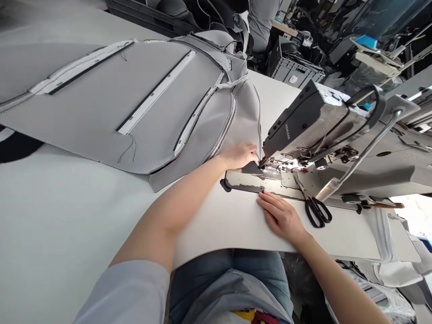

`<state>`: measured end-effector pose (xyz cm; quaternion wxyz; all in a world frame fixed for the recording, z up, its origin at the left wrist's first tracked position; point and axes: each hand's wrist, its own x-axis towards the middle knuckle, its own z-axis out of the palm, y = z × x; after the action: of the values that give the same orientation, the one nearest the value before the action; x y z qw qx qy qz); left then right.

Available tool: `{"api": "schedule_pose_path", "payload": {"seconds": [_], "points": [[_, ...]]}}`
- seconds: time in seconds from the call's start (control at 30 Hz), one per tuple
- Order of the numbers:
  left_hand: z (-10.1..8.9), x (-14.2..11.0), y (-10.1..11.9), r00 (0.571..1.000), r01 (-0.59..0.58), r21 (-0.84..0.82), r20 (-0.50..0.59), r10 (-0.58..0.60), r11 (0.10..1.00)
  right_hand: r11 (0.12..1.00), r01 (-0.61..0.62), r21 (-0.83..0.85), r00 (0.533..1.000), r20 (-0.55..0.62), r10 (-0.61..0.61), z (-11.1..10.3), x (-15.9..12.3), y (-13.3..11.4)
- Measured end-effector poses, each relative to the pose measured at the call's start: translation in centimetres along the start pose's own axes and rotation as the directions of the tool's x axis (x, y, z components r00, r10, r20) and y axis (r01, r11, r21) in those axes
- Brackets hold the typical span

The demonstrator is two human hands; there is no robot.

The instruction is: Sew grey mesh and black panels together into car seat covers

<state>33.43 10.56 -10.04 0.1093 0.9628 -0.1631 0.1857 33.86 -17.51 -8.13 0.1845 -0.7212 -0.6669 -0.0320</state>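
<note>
My left hand (239, 155) is closed on the edge of a large grey fabric cover (148, 90), close to the needle area of the sewing machine (293, 126). The cover spreads away to the left, with piped seams, pale strips sewn onto it and loose thread ends. One corner of it lies by the presser foot (265, 164), whose exact contact with the cloth is hard to see. Flat on the white tabletop, my right hand (281, 218) has its fingers stretched toward the worn metal bed plate (246, 180) and holds nothing.
Black-handled scissors (317, 210) lie right of my right hand, blades on the machine bed. A flexible lamp (329, 189) shines toward the needle. Behind the white table (101, 198) stand a grey crate (293, 67) and a dark bin (141, 18). White strips (384, 234) hang at the right.
</note>
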Motion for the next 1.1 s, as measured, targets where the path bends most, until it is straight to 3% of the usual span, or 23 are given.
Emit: {"api": "schedule_pose_path", "payload": {"seconds": [0.2,0.5,0.63,0.73,0.87,0.93,1.0,1.1], "points": [[-0.7,-0.1,0.2,0.974,0.219,-0.023,-0.057,-0.22,0.975,1.0,-0.006,0.008,1.0,0.001,0.006,0.1,-0.4,0.2],[-0.2,1.1,0.4,0.869,0.487,0.047,0.077,-0.489,0.872,1.0,-0.007,-0.005,0.999,-0.034,0.007,0.3,-0.8,0.4],[-0.8,1.0,0.4,0.841,0.504,0.168,0.13,-0.526,0.847,1.0,0.002,-0.004,0.999,-0.05,-0.002,0.4,-1.3,0.7],[-2.4,-1.2,2.7,0.835,0.457,0.25,0.21,-0.509,0.854,1.0,0.013,-0.001,0.997,-0.072,-0.014,0.4,-1.7,0.9],[-4.8,-5.0,9.7,0.791,0.393,0.416,0.302,-0.532,0.82,1.0,0.01,0.017,0.995,-0.098,-0.009,0.4,-1.0,0.8],[-6.2,-6.1,13.2,0.739,0.354,0.444,0.407,-0.537,0.823,0.999,0.03,0.019,0.998,-0.053,-0.029,0.5,0.2,0.6],[-7.9,-6.1,15.3,0.659,0.296,0.415,0.563,-0.499,0.86,0.996,0.086,0.035,0.996,0.032,-0.088,0.7,1.4,0.4],[-10.5,-4.5,15.2,0.511,0.269,0.247,0.782,-0.355,0.931,0.982,0.163,0.091,0.972,0.157,-0.176,0.8,2.4,-0.1]]}}
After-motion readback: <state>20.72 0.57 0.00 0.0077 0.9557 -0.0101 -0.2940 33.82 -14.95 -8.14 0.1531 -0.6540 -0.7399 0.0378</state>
